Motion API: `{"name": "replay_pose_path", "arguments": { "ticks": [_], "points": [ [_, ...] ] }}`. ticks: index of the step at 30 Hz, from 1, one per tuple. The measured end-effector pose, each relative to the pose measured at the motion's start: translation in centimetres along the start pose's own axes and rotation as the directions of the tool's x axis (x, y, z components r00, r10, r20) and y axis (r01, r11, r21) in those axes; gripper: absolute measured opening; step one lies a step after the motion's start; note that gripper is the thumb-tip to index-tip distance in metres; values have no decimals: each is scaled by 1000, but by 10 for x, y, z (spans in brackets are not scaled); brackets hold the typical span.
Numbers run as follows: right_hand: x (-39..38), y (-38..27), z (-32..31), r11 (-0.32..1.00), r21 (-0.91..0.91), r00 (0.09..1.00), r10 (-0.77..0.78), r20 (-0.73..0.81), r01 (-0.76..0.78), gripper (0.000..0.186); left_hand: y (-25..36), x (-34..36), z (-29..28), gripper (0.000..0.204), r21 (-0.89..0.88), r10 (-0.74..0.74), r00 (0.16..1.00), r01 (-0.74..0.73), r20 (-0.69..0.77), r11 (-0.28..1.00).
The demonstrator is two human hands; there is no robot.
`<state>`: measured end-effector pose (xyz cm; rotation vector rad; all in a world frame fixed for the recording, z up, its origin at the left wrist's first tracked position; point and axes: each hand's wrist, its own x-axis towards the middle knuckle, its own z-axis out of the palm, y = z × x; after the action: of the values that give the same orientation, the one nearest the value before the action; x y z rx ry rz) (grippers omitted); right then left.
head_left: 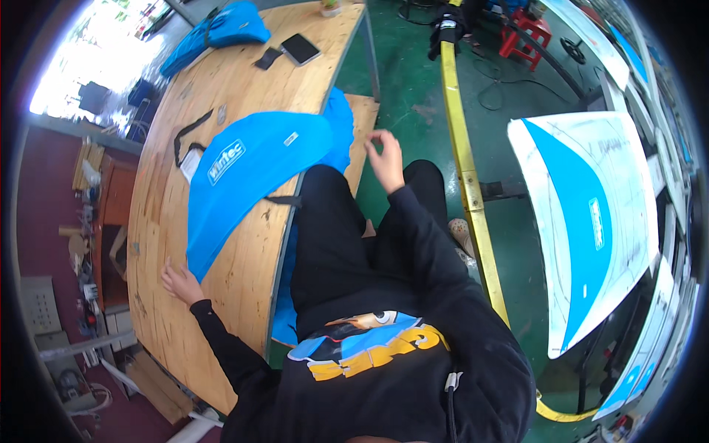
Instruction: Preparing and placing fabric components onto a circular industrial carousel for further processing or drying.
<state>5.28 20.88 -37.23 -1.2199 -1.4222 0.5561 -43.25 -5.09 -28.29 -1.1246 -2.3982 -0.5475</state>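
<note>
A blue fabric panel (pixel 255 159) with a curved outline and white print lies across the wooden table (pixel 244 262). Its pointed lower end reaches my left hand (pixel 181 283), which rests at the tip with fingers stretched out; whether the thumb presses the cloth I cannot tell. More blue cloth (pixel 340 129) bunches over the table edge beside my knee. Above my lap, my right hand (pixel 387 162) is raised off the panel, fingers loosely curled and apart, with nothing visible in them. A black strap (pixel 283 200) sticks out from under the panel.
A rolled blue bundle (pixel 221 33), a dark-screened device (pixel 300 49) and a black strap loop (pixel 189 136) lie on the table. A yellow curved rail (pixel 464 162) stands right of my legs. Further right hangs a white panel (pixel 628 184) with a blue stripe. A red stool (pixel 526 37) is behind.
</note>
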Motion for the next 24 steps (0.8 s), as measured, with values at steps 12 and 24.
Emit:
{"name": "replay_pose_path", "arguments": {
  "ticks": [12,24],
  "points": [
    [-108,-138,-290,906,-394,968,58,-243,-153,13,494,-19,-2,29,-669,756,557,-711,-344,219],
    [-230,-138,-449,-211,-610,609,79,-789,-763,18,767,-164,32,33,-640,901,94,-735,-423,-224]
  ]
}}
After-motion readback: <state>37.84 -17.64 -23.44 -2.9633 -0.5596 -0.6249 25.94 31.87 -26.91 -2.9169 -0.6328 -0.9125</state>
